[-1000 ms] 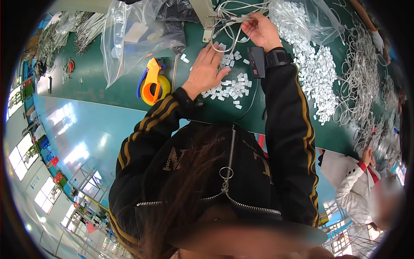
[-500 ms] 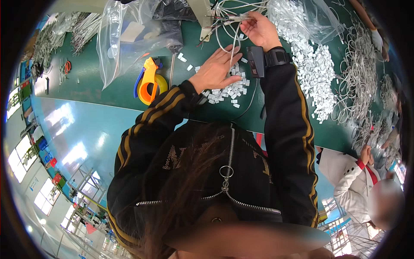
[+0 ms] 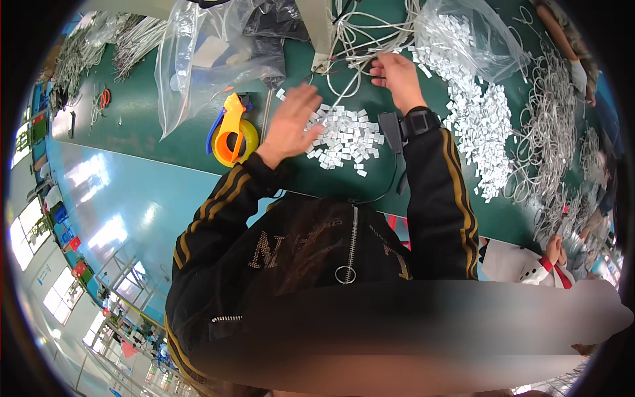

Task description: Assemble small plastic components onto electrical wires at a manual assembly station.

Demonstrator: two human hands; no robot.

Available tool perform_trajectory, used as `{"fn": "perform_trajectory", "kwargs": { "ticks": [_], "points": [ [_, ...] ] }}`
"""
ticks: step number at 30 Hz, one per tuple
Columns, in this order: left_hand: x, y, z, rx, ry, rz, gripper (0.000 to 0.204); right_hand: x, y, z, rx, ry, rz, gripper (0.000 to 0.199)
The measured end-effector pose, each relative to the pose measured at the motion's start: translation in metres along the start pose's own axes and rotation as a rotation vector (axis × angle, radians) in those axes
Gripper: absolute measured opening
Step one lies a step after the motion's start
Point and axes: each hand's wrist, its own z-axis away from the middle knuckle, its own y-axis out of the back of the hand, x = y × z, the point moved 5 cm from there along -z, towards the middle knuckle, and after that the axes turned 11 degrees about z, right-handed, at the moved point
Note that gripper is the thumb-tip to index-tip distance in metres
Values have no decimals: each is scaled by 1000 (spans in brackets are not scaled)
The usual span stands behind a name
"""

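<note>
My right hand [image 3: 399,81] has its fingers curled at the ends of a bundle of white cables [image 3: 357,59], which it appears to grip; the fingertips partly hide the contact. My left hand [image 3: 293,122] is raised a little, fingers stretched and slightly blurred, with nothing in it. Just right of that hand lies a loose pile of small white rectangular pieces [image 3: 344,135] on the green table [image 3: 192,145]. One cable hangs down from the bundle to this pile's upper edge. A dark box-shaped device [image 3: 391,131] with a thin cord sits beside my right wrist.
A yellow and blue tape dispenser [image 3: 233,132] stands left of my left hand. Clear plastic bags [image 3: 178,73] lie behind it, near a grey metal post [image 3: 316,33]. Rightward are a larger heap of white pieces [image 3: 486,139] and tangled cables [image 3: 549,126]. Another person's hand [image 3: 554,249] shows far right.
My left hand has drawn back leftward off the small pile, uncovering it. My right hand has come nearer to me, and the cable bundle moved with it.
</note>
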Motion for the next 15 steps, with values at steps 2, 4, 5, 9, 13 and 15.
{"fn": "perform_trajectory", "kwargs": {
  "ticks": [2, 4, 5, 9, 13, 15],
  "points": [
    [-17, 7, 7, 131, 76, -38, 61, 7, 2, 11, 21, 16, 305, 27],
    [-26, 6, 10, 144, 127, -162, 61, 15, 15, 20, 102, 175, 507, 30],
    [-27, 5, 11, 160, 151, -227, 61, 14, 19, 27, 170, 353, 714, 33],
    [-8, -18, 21, 95, 129, -80, 63, 35, 15, 66, 315, 826, 1066, 40],
    [21, -35, 25, 74, 78, 91, 63, 54, -6, 110, 245, 944, 1207, 46],
    [29, -42, 25, 102, 85, 115, 61, 62, -10, 118, 187, 926, 1240, 49]
  ]
}}
